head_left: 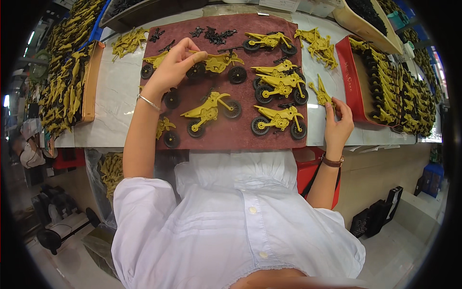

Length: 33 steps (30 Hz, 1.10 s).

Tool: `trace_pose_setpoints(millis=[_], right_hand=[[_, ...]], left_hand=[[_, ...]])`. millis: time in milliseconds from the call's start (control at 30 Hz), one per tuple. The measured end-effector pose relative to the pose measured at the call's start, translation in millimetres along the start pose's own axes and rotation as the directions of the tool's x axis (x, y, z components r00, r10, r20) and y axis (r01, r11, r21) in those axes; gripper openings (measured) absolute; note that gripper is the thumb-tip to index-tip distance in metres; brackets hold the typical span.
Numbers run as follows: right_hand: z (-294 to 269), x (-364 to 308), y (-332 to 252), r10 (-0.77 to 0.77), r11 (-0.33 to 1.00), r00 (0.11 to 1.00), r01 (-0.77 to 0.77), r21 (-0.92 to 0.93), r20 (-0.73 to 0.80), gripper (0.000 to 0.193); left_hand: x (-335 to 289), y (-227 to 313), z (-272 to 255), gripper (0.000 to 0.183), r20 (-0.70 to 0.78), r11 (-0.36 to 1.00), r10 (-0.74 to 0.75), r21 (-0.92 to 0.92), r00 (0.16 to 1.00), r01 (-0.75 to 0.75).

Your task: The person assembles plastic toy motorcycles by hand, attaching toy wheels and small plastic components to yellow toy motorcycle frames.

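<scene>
Over the far left of a dark red cloth mat point(231, 139), my left hand point(182, 61) pinches the tail end of a yellow toy motorcycle point(222, 61) with black wheels. At the right edge of the mat, my right hand point(340, 115) has its fingers closed on the lower end of a yellow motorcycle body point(321, 92) without wheels. Nearer me lies another yellow toy motorcycle point(208, 111) with both wheels. A toy motorcycle with wheels point(279, 120) stands on the right of the mat, with several others behind it. More are partly hidden behind my left forearm.
Small black parts point(219, 36) lie at the mat's far edge. Loose yellow bodies are piled at the far left point(130, 42) and far right point(317, 45). A red box point(347, 79) full of toy motorcycles stands right, a cardboard box point(90, 84) of them left. Bins of black parts point(368, 17) sit behind.
</scene>
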State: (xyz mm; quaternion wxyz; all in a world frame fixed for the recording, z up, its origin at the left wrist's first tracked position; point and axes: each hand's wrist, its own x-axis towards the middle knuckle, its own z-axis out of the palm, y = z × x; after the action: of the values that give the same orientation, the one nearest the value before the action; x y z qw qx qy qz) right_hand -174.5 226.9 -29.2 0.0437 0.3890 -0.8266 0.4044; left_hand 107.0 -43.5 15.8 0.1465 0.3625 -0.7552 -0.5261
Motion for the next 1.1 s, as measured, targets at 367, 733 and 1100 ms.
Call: trace_pose_setpoints(millis=[367,733,1100], right_hand=[[5.4,10.6,-72.5,-0.106,0.916,0.964,0.19,0.352,-0.245,0.022],[14.7,-1.2,-141.3,-0.444,0.815,0.893,0.367,0.45,0.076,0.022],[16.8,-1.6,-135.8,-0.544,0.769,0.835,0.453,0.452,0.089,0.024]], left_hand=[[-29.6,23.9,14.2,0.017,-0.032,0.716,0.026,-0.697,0.999,-0.04],[-70.5,30.2,80.3,0.03,-0.086,0.713,0.075,-0.691,0.993,-0.114],[-69.0,28.5,83.3,0.033,0.063,0.575,0.102,-0.818,0.993,-0.007]])
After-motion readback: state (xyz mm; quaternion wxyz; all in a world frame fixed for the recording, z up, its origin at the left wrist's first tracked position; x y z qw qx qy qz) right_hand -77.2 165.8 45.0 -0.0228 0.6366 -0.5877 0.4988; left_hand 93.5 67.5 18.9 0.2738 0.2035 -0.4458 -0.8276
